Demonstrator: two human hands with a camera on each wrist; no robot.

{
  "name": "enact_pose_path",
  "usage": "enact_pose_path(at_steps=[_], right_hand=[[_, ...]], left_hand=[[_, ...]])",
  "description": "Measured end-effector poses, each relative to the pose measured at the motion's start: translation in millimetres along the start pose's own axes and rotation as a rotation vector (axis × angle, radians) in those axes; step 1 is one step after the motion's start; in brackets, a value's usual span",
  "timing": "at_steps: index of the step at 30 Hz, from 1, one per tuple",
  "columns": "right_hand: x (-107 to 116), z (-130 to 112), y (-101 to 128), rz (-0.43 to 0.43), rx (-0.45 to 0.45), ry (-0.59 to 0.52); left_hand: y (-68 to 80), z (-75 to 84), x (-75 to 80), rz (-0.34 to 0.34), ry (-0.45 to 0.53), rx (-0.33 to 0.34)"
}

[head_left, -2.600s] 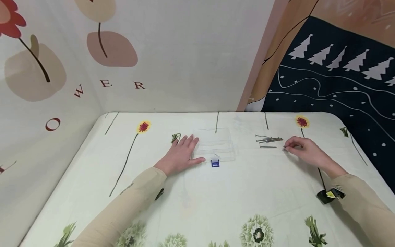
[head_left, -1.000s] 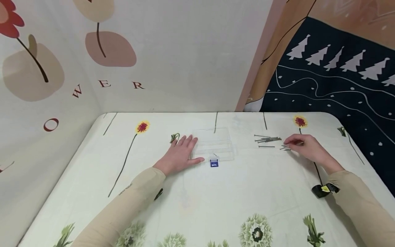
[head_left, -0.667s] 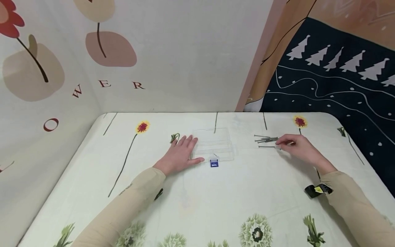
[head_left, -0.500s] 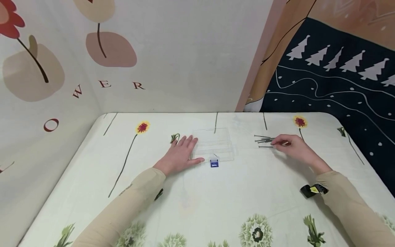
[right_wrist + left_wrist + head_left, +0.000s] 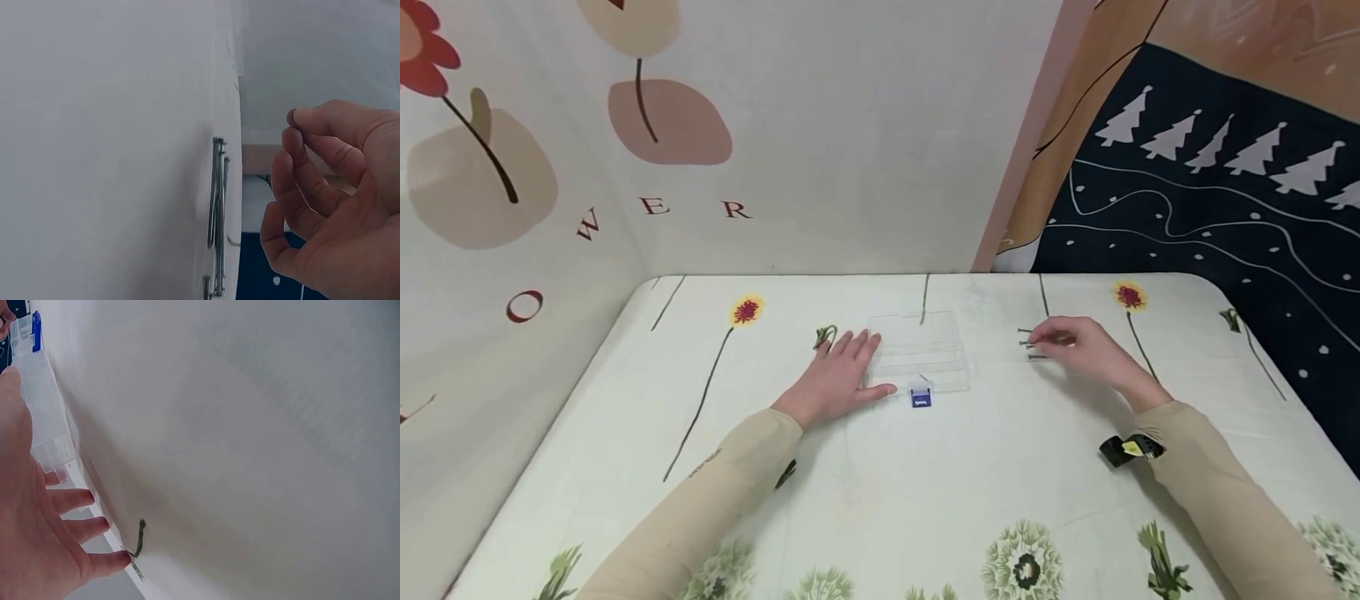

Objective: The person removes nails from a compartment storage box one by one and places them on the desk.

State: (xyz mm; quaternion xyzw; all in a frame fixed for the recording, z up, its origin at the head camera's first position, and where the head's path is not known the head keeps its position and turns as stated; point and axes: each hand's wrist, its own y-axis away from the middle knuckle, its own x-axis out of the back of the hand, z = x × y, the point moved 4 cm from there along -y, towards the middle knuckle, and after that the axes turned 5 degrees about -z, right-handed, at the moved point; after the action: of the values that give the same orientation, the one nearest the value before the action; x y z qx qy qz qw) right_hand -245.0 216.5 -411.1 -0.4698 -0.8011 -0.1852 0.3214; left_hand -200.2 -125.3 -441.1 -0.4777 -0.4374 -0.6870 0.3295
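Note:
My left hand (image 5: 835, 375) lies spread at the left side of a clear plastic compartment box (image 5: 917, 333), fingertips touching its edge. The box has a blue latch (image 5: 921, 397), and a thin nail-like piece (image 5: 925, 378) shows near its front. My right hand (image 5: 1078, 346) hovers over several long nails (image 5: 1033, 357), hiding most of them. In the right wrist view, the thumb and index fingertips (image 5: 301, 117) meet and the other fingers curl. Whether something small is pinched there is hidden. The nails (image 5: 217, 212) lie below, apart from the fingers.
A white flower-printed cloth (image 5: 955, 483) covers the table. Behind it hangs a pale printed backdrop (image 5: 850, 167), with a dark tree-patterned cloth (image 5: 1210, 208) at the right.
My right hand has moved left from the small nails at the right to above the long nails, covering them. My left hand and the box have stayed put.

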Motion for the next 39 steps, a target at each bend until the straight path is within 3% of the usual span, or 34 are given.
enact_pose_path(at_steps=[16, 24, 39], right_hand=[[-41, -25, -24, -0.077, 0.075, -0.060], [-56, -38, -28, -0.084, 0.146, -0.016], [-90, -66, -29, -0.201, 0.240, 0.125]], left_hand=[[-0.1, 0.6, -2.0, 0.006, 0.010, -0.008], [-0.1, -0.1, -1.8, 0.007, 0.024, -0.012], [-1.6, -2.3, -3.3, -0.008, 0.051, -0.005]])
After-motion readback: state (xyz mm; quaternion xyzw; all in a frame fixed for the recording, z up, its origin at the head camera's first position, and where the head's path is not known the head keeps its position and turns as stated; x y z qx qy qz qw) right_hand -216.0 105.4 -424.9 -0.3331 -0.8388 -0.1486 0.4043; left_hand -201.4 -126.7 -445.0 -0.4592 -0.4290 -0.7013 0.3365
